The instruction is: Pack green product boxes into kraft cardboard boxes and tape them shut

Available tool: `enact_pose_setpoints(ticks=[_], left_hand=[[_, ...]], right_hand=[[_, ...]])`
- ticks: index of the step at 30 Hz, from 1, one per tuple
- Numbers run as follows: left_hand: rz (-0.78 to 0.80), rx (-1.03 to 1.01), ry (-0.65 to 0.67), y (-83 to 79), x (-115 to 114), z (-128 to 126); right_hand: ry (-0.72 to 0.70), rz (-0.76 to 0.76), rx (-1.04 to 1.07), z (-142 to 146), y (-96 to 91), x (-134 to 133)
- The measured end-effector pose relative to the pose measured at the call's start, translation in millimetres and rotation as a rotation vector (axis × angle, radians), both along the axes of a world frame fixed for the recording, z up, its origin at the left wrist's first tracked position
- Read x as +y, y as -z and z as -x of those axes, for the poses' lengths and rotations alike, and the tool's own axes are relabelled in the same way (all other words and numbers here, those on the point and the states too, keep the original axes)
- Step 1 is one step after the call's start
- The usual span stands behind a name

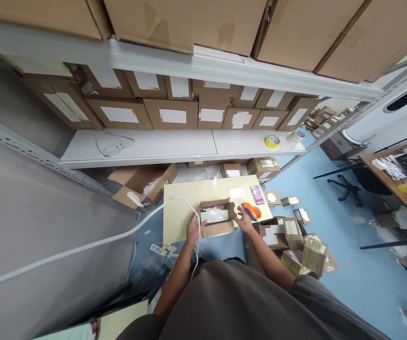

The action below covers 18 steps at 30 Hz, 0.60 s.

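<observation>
A small cardboard box (218, 230) stands with its top open on the pale yellow tabletop (177, 222). In it lies a pale green and white item (214, 216) with crumpled clear wrapping over it. My left hand (192, 229) grips the box's left end, thumb over the rim. At the other end, my right hand (244, 220) has its fingers closed on the raised right flap, where a whitish patch shows. Just beyond that hand sits an orange tape dispenser (251, 210). Farther back are a white paper (237, 192) and a purple printed packet (257, 194).
A white cable (118, 237) arcs across the left to the tabletop. Shelves ahead hold labelled cartons (173, 115), glasses (114, 146) and yellow tape (272, 141). An open carton (146, 182) is at the left. Several boxes (313, 255) pile on the floor at the right.
</observation>
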State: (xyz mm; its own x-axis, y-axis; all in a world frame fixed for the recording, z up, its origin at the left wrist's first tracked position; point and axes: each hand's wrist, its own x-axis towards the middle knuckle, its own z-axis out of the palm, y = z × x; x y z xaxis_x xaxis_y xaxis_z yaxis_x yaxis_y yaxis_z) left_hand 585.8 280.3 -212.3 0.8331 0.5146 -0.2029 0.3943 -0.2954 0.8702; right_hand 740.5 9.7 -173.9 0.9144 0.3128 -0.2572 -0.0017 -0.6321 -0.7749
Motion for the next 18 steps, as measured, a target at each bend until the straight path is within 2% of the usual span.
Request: enact_pose_setpoints(ticks=[4, 8, 13, 16, 18], left_hand=[[0.059, -0.046, 0.286, -5.3, -2.0, -0.3], [0.008, -0.019, 0.434, 6.1, 3.2, 1.2], [-0.084, 0.020, 0.466, 27.8, 9.0, -4.2], [-0.059, 0.026, 0.443, 27.9, 13.6, -8.9], [-0.017, 0.020, 0.390, 23.0, 16.3, -11.8]], right_hand=[[-0.028, -0.014, 0.083, 2.4, 11.1, 4.2], [-0.190, -0.074, 0.080, 8.3, 20.5, 14.1], [-0.471, -0.029, 0.089, -4.6, 24.4, 17.0], [-0.587, -0.021, 0.108, -23.2, 21.3, 11.3], [-0.592, -0.050, 0.112, -32.5, 20.3, 8.3]])
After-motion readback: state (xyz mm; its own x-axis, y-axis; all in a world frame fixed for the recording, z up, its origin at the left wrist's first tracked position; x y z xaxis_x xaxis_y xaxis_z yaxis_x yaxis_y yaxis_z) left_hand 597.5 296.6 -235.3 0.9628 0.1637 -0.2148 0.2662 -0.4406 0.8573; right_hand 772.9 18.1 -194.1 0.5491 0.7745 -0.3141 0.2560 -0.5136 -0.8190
